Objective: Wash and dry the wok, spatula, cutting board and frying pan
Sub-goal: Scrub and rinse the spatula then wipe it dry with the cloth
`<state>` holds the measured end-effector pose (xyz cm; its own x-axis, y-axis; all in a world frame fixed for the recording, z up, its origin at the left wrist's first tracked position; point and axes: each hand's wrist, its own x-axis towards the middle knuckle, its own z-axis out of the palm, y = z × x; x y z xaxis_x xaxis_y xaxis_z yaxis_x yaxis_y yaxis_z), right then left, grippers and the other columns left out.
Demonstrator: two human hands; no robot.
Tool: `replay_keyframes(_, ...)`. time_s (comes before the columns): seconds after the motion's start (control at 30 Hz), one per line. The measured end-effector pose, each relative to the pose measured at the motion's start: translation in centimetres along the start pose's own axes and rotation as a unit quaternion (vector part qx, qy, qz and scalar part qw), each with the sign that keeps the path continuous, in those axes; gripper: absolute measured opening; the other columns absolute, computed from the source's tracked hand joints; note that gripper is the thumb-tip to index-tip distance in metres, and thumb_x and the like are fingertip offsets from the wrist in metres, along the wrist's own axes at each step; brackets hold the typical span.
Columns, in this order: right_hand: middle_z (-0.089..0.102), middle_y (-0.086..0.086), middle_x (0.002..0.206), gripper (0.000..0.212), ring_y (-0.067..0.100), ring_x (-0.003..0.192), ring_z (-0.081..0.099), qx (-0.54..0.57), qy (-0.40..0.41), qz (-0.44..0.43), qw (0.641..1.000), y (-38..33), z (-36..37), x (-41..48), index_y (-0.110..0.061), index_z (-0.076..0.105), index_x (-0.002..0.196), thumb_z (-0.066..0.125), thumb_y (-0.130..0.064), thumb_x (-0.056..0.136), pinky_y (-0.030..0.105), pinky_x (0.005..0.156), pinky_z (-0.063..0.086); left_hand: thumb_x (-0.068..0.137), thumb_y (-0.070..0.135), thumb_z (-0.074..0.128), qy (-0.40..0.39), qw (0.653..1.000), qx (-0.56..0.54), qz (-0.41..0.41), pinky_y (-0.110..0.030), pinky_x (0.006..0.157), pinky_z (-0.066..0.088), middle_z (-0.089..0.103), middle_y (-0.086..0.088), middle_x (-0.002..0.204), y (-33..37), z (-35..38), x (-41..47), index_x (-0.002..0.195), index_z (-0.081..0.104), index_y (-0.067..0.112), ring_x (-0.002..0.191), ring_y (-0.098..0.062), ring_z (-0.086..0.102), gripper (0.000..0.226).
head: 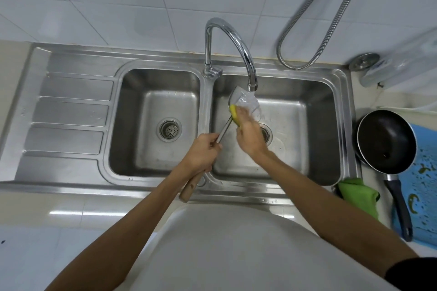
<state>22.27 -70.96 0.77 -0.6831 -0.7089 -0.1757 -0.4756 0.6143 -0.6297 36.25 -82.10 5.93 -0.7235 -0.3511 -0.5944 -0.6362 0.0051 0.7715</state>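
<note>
While water ran from the tap into the right basin, the spatula was held over that basin, its blade up under the spout. The left hand had its fingers curled round the handle where metal met wood. The right hand gripped a yellow sponge and pressed it on the blade. The spatula seemed mid-wash and not yet dried.

The pan sat on the counter just right of the sink, partly on a blue board dotted with green scraps, probably the cutting board. Both looked unwashed. No wok was in view.

A green cloth lay at the sink's near right corner, beside the pan's handle. A metal hose hung on the tiled wall behind. Nothing seemed to block the hands.
</note>
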Motion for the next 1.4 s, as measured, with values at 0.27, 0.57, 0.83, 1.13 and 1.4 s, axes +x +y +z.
replay_keyframes(0.27,0.047,0.021,0.150,0.063,0.038,0.148,0.028,0.010,-0.042,-0.161,0.986,-1.0,-0.4,-3.0,0.002,0.052,0.141,0.045,0.024,0.083,0.046,0.124,0.021,0.093,0.001,0.053,0.022,0.999,0.035,0.018,-0.024,0.040,0.038,0.054,-0.002,0.058,0.1,1.4,0.3,0.087,0.062,0.002,0.038,-0.010,0.049,0.012)
replay_keyframes(0.57,0.026,0.017,0.163,0.065,0.031,0.154,0.012,-0.061,-0.065,-0.236,0.968,0.7,-0.6,-3.6,-0.002,0.029,0.155,0.033,0.009,0.091,0.040,0.127,0.013,0.071,0.007,0.059,0.047,0.992,-0.097,-0.065,-0.026,0.035,0.037,0.053,-0.008,0.047,1.2,1.2,0.6,0.080,0.065,-0.004,0.037,-0.022,0.046,0.016)
replay_keyframes(0.83,0.016,0.021,0.164,0.075,0.039,0.153,0.008,-0.270,-0.049,-0.091,0.957,4.5,-3.4,2.5,-0.002,0.017,0.158,0.048,0.011,0.090,0.046,0.126,0.009,0.079,0.000,0.061,-0.033,0.991,-0.093,-0.090,-0.022,0.036,0.034,0.047,0.003,0.046,1.5,0.3,-1.0,0.084,0.064,-0.006,0.040,-0.012,0.045,0.008)
replay_keyframes(1.13,0.039,0.019,0.150,0.065,0.037,0.138,0.036,-0.204,-0.095,-0.102,0.969,4.0,-2.4,2.5,-0.014,0.044,0.145,0.047,0.011,0.085,0.050,0.111,0.038,0.086,-0.001,0.056,-0.035,0.996,0.011,-0.081,-0.024,0.036,0.037,0.048,-0.003,0.046,1.5,0.0,-1.6,0.069,0.062,0.002,0.042,-0.022,0.045,0.018)
replay_keyframes(1.4,0.035,0.020,0.157,0.056,0.042,0.142,0.031,-0.158,-0.056,-0.069,0.984,4.1,-1.6,3.3,-0.006,0.042,0.149,0.047,0.005,0.095,0.051,0.114,0.036,0.086,0.001,0.056,-0.038,0.996,0.036,-0.071,-0.024,0.037,0.037,0.048,-0.003,0.045,1.5,-0.1,-1.1,0.079,0.064,-0.008,0.043,-0.023,0.045,0.013)
